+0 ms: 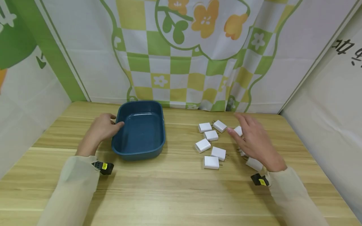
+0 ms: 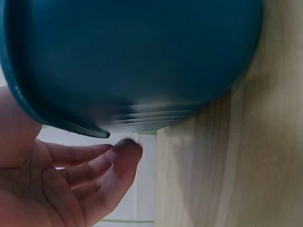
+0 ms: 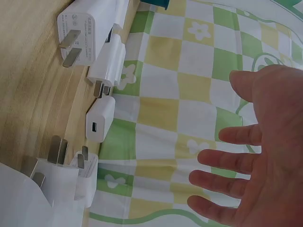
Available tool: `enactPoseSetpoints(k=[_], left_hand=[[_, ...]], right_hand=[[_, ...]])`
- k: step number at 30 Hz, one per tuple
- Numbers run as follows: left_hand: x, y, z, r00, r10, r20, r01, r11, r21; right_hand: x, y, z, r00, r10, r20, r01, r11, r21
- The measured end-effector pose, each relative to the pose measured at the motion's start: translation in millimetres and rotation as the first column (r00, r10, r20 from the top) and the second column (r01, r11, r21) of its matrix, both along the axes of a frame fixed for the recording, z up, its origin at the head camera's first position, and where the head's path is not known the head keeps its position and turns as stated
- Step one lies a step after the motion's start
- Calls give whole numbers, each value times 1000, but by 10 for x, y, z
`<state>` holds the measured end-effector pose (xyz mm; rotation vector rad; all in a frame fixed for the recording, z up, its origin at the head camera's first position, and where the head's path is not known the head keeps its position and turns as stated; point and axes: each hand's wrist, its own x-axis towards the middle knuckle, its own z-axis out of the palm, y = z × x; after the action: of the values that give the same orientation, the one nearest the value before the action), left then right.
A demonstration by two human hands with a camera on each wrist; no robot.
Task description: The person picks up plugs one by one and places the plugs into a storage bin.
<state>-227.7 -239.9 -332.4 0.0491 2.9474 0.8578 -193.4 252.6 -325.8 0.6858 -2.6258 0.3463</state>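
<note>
On the left of the table is a dark blue plastic basin [image 1: 141, 155] with rounded corners and nothing inside. My left hand [image 1: 103, 128] holds its left rim, thumb over the edge and the other fingers curled outside, below the lip in the left wrist view. To the right, several white USB wall chargers [image 1: 211, 162] with metal prongs lie loosely grouped. Over the right-hand chargers hovers my right hand [image 1: 258, 142], fingers spread and nothing in it. It partly hides a few of them, such as the charger [image 1: 254, 164] by the wrist.
The wooden table [image 1: 169, 194] ends at a green, yellow and white checked curtain [image 1: 186, 72] behind. A white cloth wall [image 1: 331, 125] borders the right side. Bare wood separates the basin from the chargers. Each wrist carries a small black camera [image 1: 106, 168].
</note>
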Motion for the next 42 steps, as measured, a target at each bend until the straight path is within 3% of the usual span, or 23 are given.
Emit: enactPoseSetpoints(k=[13,21,36,42], left_hand=[[-22,62,-51,998,-53,-27,52,998,-19],[10,280,-15,994,-107,1,107,994,13],[58,690,-58,984,-174,32,168,976,138],[69,789,-82,983,-184,6,182,974,136]], right_hand=[[18,-9,14,996,-12,90,10,1000,16],[14,-12,13,994,-16,107,13,999,32],[23,-37,-17,991,-9,132,4,999,39],[29,-57,-23,988,-16,152,7,998,62]])
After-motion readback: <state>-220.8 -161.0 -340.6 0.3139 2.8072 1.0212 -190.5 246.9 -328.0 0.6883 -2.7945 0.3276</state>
